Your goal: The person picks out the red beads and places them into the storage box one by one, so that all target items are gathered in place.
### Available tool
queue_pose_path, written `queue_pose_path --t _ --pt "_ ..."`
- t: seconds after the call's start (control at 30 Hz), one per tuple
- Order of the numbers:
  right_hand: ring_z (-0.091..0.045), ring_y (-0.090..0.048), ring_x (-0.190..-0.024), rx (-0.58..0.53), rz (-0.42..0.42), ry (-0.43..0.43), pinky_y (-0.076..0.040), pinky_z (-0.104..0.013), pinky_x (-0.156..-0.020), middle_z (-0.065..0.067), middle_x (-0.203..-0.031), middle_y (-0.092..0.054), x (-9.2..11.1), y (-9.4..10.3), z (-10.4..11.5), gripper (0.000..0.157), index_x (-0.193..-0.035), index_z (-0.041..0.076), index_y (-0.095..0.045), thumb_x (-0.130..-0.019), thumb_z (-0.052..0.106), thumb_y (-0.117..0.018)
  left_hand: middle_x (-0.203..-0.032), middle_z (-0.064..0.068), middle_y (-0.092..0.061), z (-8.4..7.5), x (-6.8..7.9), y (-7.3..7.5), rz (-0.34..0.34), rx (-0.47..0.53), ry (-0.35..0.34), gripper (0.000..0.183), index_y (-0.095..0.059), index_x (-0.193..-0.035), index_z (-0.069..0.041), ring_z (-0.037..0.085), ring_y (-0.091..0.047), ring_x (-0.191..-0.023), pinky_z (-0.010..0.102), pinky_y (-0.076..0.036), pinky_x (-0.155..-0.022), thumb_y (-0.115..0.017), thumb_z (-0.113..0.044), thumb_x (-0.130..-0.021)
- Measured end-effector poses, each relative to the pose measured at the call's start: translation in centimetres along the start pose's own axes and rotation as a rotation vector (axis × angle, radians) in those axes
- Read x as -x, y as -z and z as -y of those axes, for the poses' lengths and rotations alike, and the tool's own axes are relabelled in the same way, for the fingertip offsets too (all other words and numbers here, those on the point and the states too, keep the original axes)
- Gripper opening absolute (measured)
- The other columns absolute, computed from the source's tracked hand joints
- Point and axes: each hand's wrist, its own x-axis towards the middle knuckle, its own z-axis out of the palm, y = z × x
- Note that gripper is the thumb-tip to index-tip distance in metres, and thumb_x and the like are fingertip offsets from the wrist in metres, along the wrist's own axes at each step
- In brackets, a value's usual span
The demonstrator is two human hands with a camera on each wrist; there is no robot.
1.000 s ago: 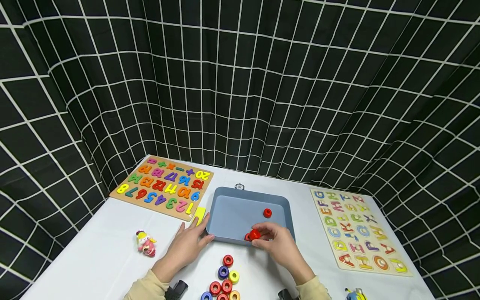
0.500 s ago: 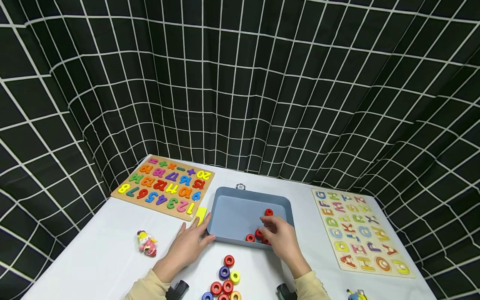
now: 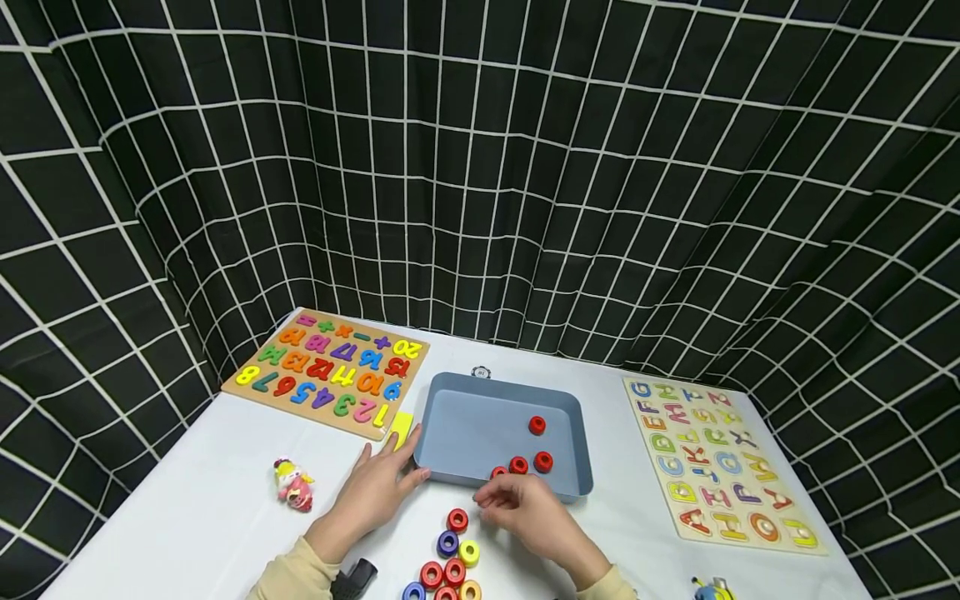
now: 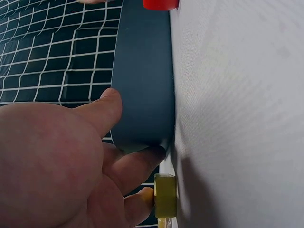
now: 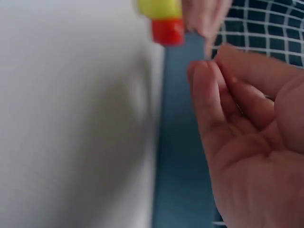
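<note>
My left hand rests at the front left corner of the blue-grey tray. In the left wrist view its thumb touches the front wall and its other fingers extend past the corner, one at a yellow block. Over the tray's front edge is my right hand, fingers loosely bent with nothing between them. Several red beads lie inside the tray. In front of it, the nearest loose red bead lies left of the right fingertips, with blue, yellow, orange and other red beads behind it toward me.
A wooden number board lies at the back left, a letter board on the right. A small pink and yellow figurine sits left of the left hand. A blue and yellow toy is at the front right. Black gridded curtain surrounds the table.
The right hand has let go of a red bead in the tray and moved back and left over the front edge, toward the loose beads. The left hand has stayed at the corner.
</note>
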Motion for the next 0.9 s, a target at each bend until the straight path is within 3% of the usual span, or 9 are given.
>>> queue_pose_path --t 0.1,0.3,0.53,0.73,0.9 --pt "-0.004 -0.062 -0.075 -0.011 0.080 -0.006 -0.054 -0.018 -0.065 0.001 -0.093 -0.070 0.0 -1.0 -0.6 0.023 -0.104 0.013 -0.071 -0.081 0.008 -0.073 -0.145 0.011 -0.050 0.0 0.0 0.0 0.004 -0.005 0.000 0.070 -0.032 -0.151 -0.023 0.037 -0.033 -0.143 0.062 -0.013 -0.119 -0.060 -0.044 -0.092" --pt "0.001 -0.053 -0.073 0.121 0.151 0.060 -0.049 -0.016 -0.062 0.007 -0.094 -0.064 -0.3 -1.6 -1.0 0.043 -0.122 0.022 -0.067 -0.081 0.010 -0.074 -0.145 0.012 -0.050 -0.1 -0.1 0.1 0.006 -0.012 -0.008 0.069 -0.032 -0.151 -0.022 0.037 -0.033 -0.143 0.063 -0.013 -0.118 -0.060 -0.043 -0.092" --pt "-0.001 -0.052 -0.074 0.174 0.156 0.084 -0.045 -0.015 -0.063 0.013 -0.088 -0.060 -0.3 -2.1 -0.6 0.024 -0.103 0.026 -0.070 -0.080 0.028 -0.078 -0.145 0.012 -0.050 0.0 0.0 0.0 0.011 -0.014 -0.008 0.070 -0.032 -0.151 -0.023 0.037 -0.033 -0.143 0.063 -0.013 -0.118 -0.060 -0.044 -0.091" --pt "-0.007 -0.067 -0.092 -0.042 0.092 0.022 -0.055 -0.018 -0.080 0.006 -0.103 -0.068 0.6 -1.1 0.2 0.031 -0.110 0.018 -0.068 -0.080 0.024 -0.077 -0.144 0.011 -0.050 0.1 0.0 -0.1 0.011 -0.017 -0.006 0.070 -0.031 -0.151 -0.022 0.037 -0.033 -0.143 0.063 -0.013 -0.118 -0.059 -0.045 -0.091" --pt "-0.013 -0.068 -0.106 -0.148 -0.132 -0.016 -0.055 -0.018 -0.087 -0.008 -0.119 -0.068 1.7 1.6 -0.5 0.037 -0.120 0.010 -0.065 -0.084 0.008 -0.072 -0.144 0.011 -0.050 0.1 -0.1 -0.1 0.009 -0.005 -0.003 0.070 -0.031 -0.152 -0.022 0.037 -0.032 -0.143 0.063 -0.011 -0.118 -0.059 -0.045 -0.092"
